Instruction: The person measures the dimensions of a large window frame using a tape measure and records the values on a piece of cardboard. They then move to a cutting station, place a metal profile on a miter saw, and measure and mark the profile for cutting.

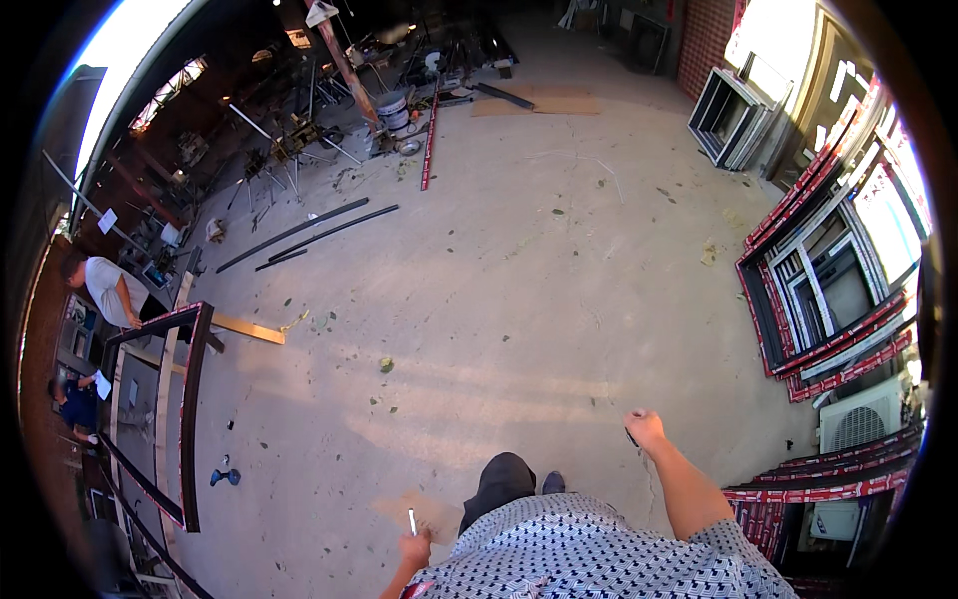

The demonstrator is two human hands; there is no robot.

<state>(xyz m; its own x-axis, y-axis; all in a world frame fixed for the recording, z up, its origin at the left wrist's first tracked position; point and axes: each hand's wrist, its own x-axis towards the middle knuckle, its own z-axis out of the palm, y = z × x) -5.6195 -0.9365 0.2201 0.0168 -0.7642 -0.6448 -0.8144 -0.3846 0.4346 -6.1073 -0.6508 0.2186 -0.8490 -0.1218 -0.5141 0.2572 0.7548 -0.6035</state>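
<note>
Way out left of the left hand, two people, one in a white shirt [103, 284] and one in a navy top [78, 407], are by a big dark window frame [192, 419]. Blue power tool [233, 477] on the floor between that frame and the left hand [416, 547], which has its fingers closed round a slim white stick [412, 521]. Right hand [646, 429]'s up ahead, curled on some small dark thing [631, 437], can't tell what. Right of it: leaning window frames [755, 309], then an AC outdoor unit [860, 419].
</note>
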